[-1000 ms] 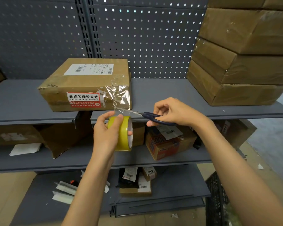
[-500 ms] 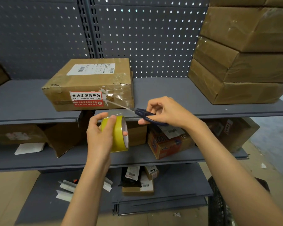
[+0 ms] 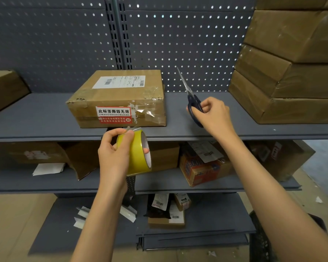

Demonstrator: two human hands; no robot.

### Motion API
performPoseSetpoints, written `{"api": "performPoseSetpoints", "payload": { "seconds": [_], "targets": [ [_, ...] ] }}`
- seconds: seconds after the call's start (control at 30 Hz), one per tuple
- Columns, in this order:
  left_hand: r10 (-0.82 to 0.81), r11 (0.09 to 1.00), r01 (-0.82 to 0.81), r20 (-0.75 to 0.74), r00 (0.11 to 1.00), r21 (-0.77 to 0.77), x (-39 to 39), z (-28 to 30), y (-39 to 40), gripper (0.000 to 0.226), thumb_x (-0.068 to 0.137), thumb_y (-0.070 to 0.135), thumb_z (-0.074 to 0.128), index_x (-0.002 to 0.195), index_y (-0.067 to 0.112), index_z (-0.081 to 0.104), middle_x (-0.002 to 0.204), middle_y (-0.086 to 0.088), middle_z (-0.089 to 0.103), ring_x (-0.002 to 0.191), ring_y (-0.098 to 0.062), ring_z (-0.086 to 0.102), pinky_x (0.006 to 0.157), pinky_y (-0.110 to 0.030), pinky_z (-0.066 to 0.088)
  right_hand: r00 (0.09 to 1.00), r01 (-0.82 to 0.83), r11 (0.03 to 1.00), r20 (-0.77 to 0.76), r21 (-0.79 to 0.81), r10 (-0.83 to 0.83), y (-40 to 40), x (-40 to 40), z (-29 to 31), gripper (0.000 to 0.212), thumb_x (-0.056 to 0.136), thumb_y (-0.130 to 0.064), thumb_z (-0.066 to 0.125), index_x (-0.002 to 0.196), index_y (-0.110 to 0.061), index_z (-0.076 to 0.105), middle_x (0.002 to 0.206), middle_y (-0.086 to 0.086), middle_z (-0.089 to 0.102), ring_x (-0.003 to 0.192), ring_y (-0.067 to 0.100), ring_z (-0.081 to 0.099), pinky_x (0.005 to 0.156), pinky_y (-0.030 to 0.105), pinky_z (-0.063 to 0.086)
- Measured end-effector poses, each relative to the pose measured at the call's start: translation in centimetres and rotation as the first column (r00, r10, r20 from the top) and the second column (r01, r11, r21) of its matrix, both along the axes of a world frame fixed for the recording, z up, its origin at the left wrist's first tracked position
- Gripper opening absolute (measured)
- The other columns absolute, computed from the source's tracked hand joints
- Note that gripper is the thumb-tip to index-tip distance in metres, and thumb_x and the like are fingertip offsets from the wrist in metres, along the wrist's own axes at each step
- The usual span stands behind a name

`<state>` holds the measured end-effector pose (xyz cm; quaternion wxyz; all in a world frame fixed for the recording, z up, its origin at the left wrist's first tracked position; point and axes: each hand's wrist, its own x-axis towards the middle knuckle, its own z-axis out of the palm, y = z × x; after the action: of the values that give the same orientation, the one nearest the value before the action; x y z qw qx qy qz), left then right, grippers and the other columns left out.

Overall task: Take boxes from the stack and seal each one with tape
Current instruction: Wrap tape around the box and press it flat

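Note:
A brown cardboard box (image 3: 119, 99) with a white shipping label and a red sticker lies on the upper grey shelf (image 3: 36, 121); clear tape shines on its right front corner. Just below its front edge my left hand (image 3: 112, 157) grips a yellow tape roll (image 3: 138, 154), thumb on the loose tape end. To the right of the box, my right hand (image 3: 212, 116) holds dark-handled scissors (image 3: 191, 99) with the blades closed and pointing up and away. A stack of brown boxes (image 3: 292, 76) stands at the shelf's right end.
Another box (image 3: 6, 89) sits at the far left of the upper shelf. The lower shelves hold several cartons, an orange box (image 3: 199, 171) and paper scraps. A perforated grey back panel (image 3: 178, 44) closes the rear. A black crate (image 3: 261, 241) stands on the floor at the right.
The tape strip between roll and box has been cut. My right hand swung the scissors away to the right, blades now pointing up. My left hand and roll stayed near the box front.

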<state>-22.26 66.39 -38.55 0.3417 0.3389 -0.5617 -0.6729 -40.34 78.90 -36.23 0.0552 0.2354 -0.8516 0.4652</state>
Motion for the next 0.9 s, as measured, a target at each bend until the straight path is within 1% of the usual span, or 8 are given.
{"api": "performPoseSetpoints", "payload": {
  "seconds": [0.1,0.2,0.3,0.5,0.6,0.73,0.83,0.9],
  "targets": [
    [-0.008,1.0,0.008,-0.004,1.0,-0.013,-0.1,0.0,0.1,0.014,0.09,0.027,0.065,0.102,0.026,0.058,0.104,-0.006,0.066,0.08,-0.027,0.07,0.067,-0.041,0.055,0.999,0.024,0.991,0.038,0.133,-0.029,0.3,-0.5,-0.7,0.024,0.087,-0.025,0.068,0.091,-0.001,0.067,0.08,0.008,0.064,0.079,0.019,0.058,0.064,0.029,0.042],
    [-0.007,1.0,0.007,-0.002,1.0,-0.021,-0.2,0.1,0.3,0.016,0.09,0.026,0.065,0.104,0.028,0.059,0.106,-0.009,0.067,0.085,-0.031,0.07,0.074,-0.047,0.056,0.996,0.064,0.961,0.042,0.27,-0.079,0.1,-0.7,-1.4,0.023,0.087,-0.022,0.068,0.091,0.0,0.068,0.081,0.01,0.06,0.08,0.025,0.059,0.061,0.028,0.038],
    [-0.014,1.0,0.014,-0.018,1.0,-0.017,-0.1,0.3,0.5,0.025,0.091,0.022,0.063,0.115,0.026,0.057,0.097,-0.002,0.066,0.059,-0.017,0.07,0.057,-0.033,0.058,0.994,0.106,0.928,-0.006,0.356,-0.11,-0.5,-0.7,-1.9,0.021,0.088,-0.02,0.068,0.091,0.001,0.063,0.083,0.012,0.057,0.086,0.033,0.06,0.064,0.032,0.042],
    [-0.001,1.0,0.001,-0.014,1.0,0.018,0.1,0.7,0.6,0.037,0.09,0.022,0.064,0.123,0.019,0.048,0.087,0.001,0.063,0.045,-0.01,0.065,0.041,-0.02,0.05,0.991,0.125,0.891,-0.098,0.436,-0.091,-1.2,-0.5,-2.0,0.017,0.091,-0.017,0.063,0.091,-0.001,0.059,0.099,0.019,0.063,0.092,0.036,0.059,0.064,0.03,0.035],
    [-0.002,1.0,0.002,0.009,1.0,0.019,0.2,1.0,0.5,0.043,0.089,0.023,0.065,0.128,0.017,0.046,0.092,-0.004,0.064,0.044,-0.011,0.065,0.039,-0.019,0.048,0.989,0.129,0.872,-0.124,0.472,-0.079,-1.6,-0.7,-2.1,0.015,0.093,-0.015,0.061,0.092,-0.001,0.058,0.102,0.02,0.063,0.094,0.037,0.059,0.066,0.031,0.037],
    [0.011,1.0,-0.011,0.022,1.0,0.011,0.2,1.8,0.5,0.046,0.089,0.023,0.065,0.13,0.014,0.047,0.09,0.001,0.063,0.043,-0.012,0.064,0.038,-0.019,0.047,0.987,0.134,0.848,-0.144,0.513,-0.069,-1.8,-0.7,-2.0,0.013,0.095,-0.01,0.057,0.1,0.001,0.058,0.106,0.019,0.062,0.097,0.036,0.059,0.066,0.032,0.038],
    [-0.018,0.998,0.021,0.056,0.998,-0.059,0.4,2.6,0.8,0.04,0.09,0.011,0.06,0.128,0.012,0.048,0.085,0.004,0.056,0.04,-0.002,0.06,0.035,-0.013,0.041,0.986,0.121,0.831,-0.16,0.543,-0.039,-1.7,-0.6,-2.0,0.017,0.095,-0.011,0.057,0.107,0.001,0.058,0.108,0.018,0.062,0.099,0.034,0.059,0.067,0.03,0.038],
    [-0.043,0.99,0.055,0.093,0.995,-0.127,0.5,3.1,1.1,0.038,0.09,0.007,0.059,0.125,0.014,0.048,0.083,0.001,0.055,0.039,-0.002,0.059,0.035,-0.012,0.039,0.985,0.115,0.826,-0.173,0.552,-0.021,-1.6,-0.7,-2.0,0.019,0.095,-0.012,0.056,0.109,0.001,0.058,0.109,0.018,0.062,0.1,0.033,0.06,0.067,0.029,0.039]
  ]
}}
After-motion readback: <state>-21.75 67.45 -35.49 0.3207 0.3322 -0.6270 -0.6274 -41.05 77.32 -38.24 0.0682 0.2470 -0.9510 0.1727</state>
